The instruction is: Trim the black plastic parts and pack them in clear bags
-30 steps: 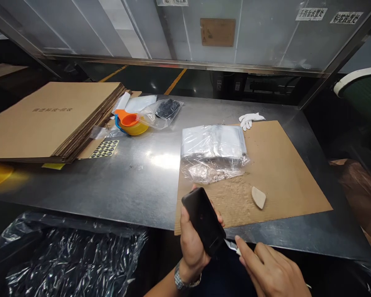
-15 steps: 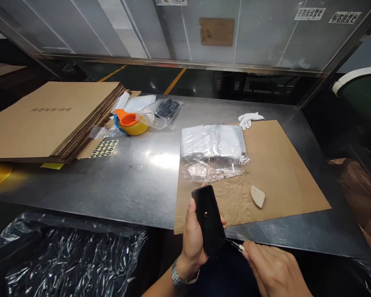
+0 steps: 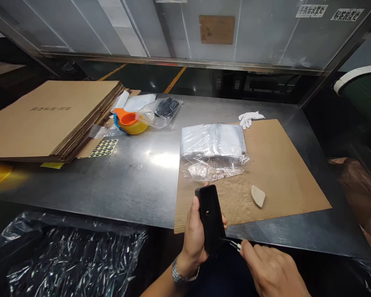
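Head view: the left hand [image 3: 194, 233] grasps a black case [image 3: 212, 220], thumb along one long side and fingertips curled round the other; the right hand [image 3: 272, 264] pinches a white-handled tool [image 3: 239, 246], its thin metal end at the case's lower right edge. The case is held up at the near edge of the surface [image 3: 136, 194], tilted. It looks light, stiff and perhaps slightly slippery; the long side walls seem the best hold, clear of the tool's end. The tool looks slim, its metal end easily bent. Beyond lie cardboard [image 3: 281, 169], clear bags [image 3: 214, 142], a tan block [image 3: 258, 196] and a white glove [image 3: 250, 118]; nothing seems to block either hand.
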A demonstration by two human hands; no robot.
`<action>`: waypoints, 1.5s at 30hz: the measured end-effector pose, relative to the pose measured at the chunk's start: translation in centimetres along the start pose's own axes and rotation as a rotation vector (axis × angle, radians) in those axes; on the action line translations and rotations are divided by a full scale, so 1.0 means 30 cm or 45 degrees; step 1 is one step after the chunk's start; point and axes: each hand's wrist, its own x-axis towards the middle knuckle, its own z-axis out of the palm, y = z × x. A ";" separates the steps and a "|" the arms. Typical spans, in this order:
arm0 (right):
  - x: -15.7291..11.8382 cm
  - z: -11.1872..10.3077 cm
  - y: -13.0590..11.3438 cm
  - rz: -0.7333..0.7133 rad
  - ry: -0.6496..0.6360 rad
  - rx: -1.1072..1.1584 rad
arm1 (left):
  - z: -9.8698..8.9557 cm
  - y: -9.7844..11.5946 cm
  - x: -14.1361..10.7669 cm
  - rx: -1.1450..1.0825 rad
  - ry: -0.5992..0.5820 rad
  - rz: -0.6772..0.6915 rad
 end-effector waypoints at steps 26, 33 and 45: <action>0.006 0.014 0.010 0.638 -0.312 1.306 | -0.020 -0.037 0.028 -0.136 0.009 -0.430; 0.055 0.021 -0.002 0.244 -0.228 0.649 | -0.014 -0.106 0.015 -0.201 -0.021 -0.750; 0.065 0.032 0.011 0.374 -0.453 0.530 | -0.002 -0.132 -0.023 -0.049 0.024 -0.862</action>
